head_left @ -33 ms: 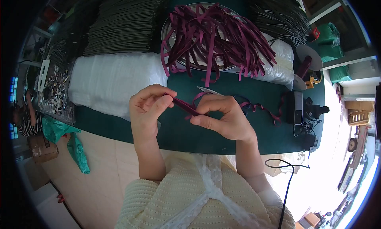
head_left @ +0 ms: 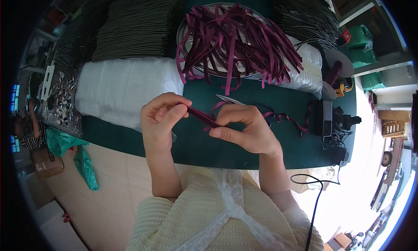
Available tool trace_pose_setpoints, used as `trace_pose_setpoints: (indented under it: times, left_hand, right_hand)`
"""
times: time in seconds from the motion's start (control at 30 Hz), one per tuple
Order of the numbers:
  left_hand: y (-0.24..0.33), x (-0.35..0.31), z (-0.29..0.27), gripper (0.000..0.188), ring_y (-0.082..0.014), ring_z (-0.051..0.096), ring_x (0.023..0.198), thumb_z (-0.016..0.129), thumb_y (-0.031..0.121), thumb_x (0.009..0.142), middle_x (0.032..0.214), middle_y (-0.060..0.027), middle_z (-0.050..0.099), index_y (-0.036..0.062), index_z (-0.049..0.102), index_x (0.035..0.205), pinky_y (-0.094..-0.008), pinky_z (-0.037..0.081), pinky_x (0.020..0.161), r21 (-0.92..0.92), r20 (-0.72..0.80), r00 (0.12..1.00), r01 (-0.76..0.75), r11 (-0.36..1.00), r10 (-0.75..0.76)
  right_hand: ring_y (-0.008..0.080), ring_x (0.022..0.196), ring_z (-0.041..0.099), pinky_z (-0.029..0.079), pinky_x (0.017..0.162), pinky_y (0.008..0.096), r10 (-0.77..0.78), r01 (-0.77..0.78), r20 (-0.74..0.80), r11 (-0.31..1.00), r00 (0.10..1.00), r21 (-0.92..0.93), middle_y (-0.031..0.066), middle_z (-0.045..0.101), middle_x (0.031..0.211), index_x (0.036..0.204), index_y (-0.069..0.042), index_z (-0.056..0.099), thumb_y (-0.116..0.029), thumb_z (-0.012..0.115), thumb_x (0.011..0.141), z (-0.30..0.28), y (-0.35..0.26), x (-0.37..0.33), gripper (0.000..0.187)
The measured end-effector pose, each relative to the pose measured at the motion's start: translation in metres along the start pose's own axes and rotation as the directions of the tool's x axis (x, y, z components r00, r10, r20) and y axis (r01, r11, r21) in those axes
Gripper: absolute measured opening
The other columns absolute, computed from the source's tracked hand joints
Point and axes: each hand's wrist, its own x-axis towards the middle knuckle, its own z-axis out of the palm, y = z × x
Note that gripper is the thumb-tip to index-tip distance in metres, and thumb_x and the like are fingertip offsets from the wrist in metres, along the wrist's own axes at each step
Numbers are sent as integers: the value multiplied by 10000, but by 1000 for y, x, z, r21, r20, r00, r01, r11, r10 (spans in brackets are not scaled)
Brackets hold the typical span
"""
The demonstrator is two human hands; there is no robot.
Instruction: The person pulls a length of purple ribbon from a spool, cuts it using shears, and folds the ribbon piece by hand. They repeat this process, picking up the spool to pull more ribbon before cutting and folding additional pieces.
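Observation:
A short stretch of dark burgundy velvet ribbon [head_left: 199,115] is pulled taut between my two hands above the table's near part. My left hand [head_left: 163,120] pinches one end of it between thumb and fingertips. The other end is pinched in my right hand [head_left: 244,127], its fingers curled. A loose tail of ribbon [head_left: 283,117] trails in curls over the tabletop to the right. Just beyond my hands lies a pointed metal blade [head_left: 228,99], partly hidden by my right hand. Farther back, a round metal tray [head_left: 179,38] bears a heap of cut burgundy ribbons [head_left: 235,42].
The green table [head_left: 196,148] also holds a white plastic-wrapped bundle [head_left: 130,88], dark thin stems [head_left: 135,25], a ribbon spool [head_left: 334,72] and a black device [head_left: 324,117] with cables. A clear box of small parts [head_left: 63,101] sits left. Another person [head_left: 32,131] is at far left.
My left hand has shifted very slightly left, drawing the ribbon a touch longer between the hands. My right hand stays in place.

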Motion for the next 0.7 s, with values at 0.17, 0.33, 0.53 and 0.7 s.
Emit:
trace_pose_setpoints:
  times: [0.17, 0.33, 0.53, 0.7]
  left_hand:
    - [-5, -3, -15, 84, -88, 551, 659, 608, 18, 779, 809, -74, 614, -27, 636, 844, -189, 436, 627, -79, -9, 1000, 1, 997, -2]
    - [-7, -5, -28, 97, -88, 546, 658, 606, 47, 805, 794, -69, 599, -28, 619, 864, -182, 425, 637, -193, 34, 999, 2, 981, 5]
    - [2, -4, -47, 133, -98, 463, 660, 578, 110, 855, 708, -42, 541, -16, 593, 893, -230, 358, 642, -273, -10, 998, -55, 961, 54]
    - [4, -3, -64, 122, -105, 441, 661, 553, 98, 870, 687, -36, 524, -17, 584, 896, -240, 353, 635, -350, -87, 995, -77, 934, 49]
  right_hand:
    - [122, 603, 489, 380, 537, 256, -11, 3, 106, 997, 994, 76, 31, 541, 697, 748, -5, 642, -166, 713, 760, -3, 0, -2, 176]
    - [97, 606, 496, 367, 526, 239, -169, 59, 366, 954, 915, 293, 46, 530, 714, 739, 14, 651, -135, 670, 797, -7, 13, 0, 162]
    - [85, 610, 493, 346, 503, 203, 75, -267, 407, 858, 910, 439, 66, 541, 756, 760, 25, 644, -175, 609, 854, -14, 8, -9, 224]
    - [86, 602, 453, 338, 529, 223, -17, -90, 290, 932, 957, 352, 32, 510, 718, 759, 5, 639, -189, 591, 870, -18, 25, -17, 229]
